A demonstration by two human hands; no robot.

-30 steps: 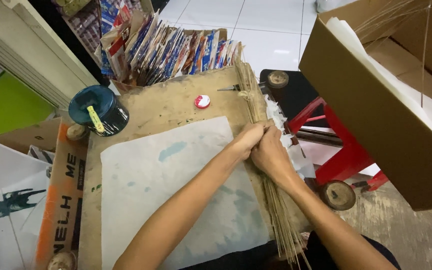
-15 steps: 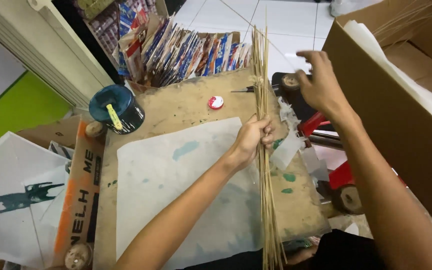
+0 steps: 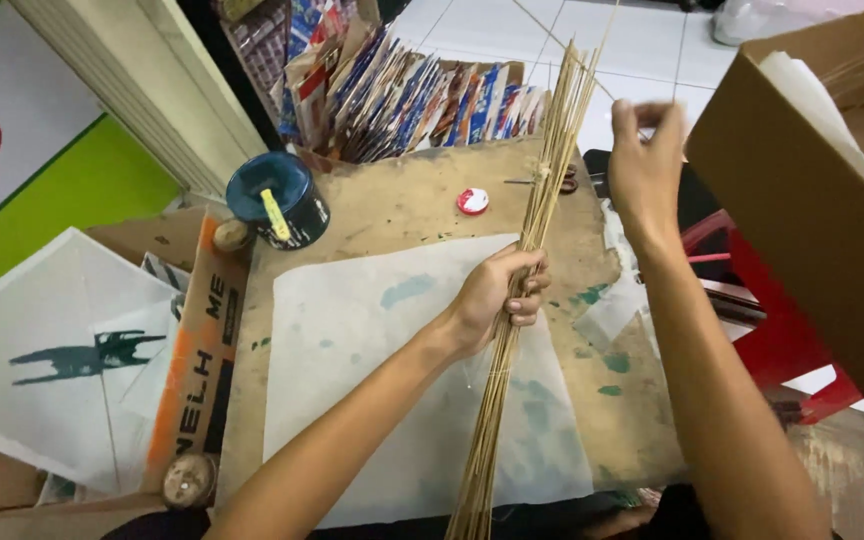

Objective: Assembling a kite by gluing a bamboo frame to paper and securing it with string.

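Observation:
My left hand (image 3: 497, 295) is closed around the middle of a bundle of thin bamboo sticks (image 3: 552, 150). The bundle slants up from the near edge of a paint-stained wooden board (image 3: 402, 200) and fans out at its top. My right hand (image 3: 647, 165) is raised to the right of the bundle's top, apart from it. Its fingertips are pinched on a single thin stick (image 3: 564, 42) that runs up and to the left. Under the bundle, a white paper sheet (image 3: 372, 350) with green smudges lies on the board.
A dark paint can (image 3: 277, 200) with a yellow stick stands at the board's far left, and a red-and-white cap (image 3: 472, 201) lies behind the bundle. Colourful paper packs (image 3: 402, 90) line the back. A big cardboard box (image 3: 812, 200) and red stool (image 3: 782, 330) are right, white kites (image 3: 52, 350) left.
Both hands were pressed on the bundle lying flat. My left hand has tilted it up, and my right hand has risen up and to the right, drawing out one stick.

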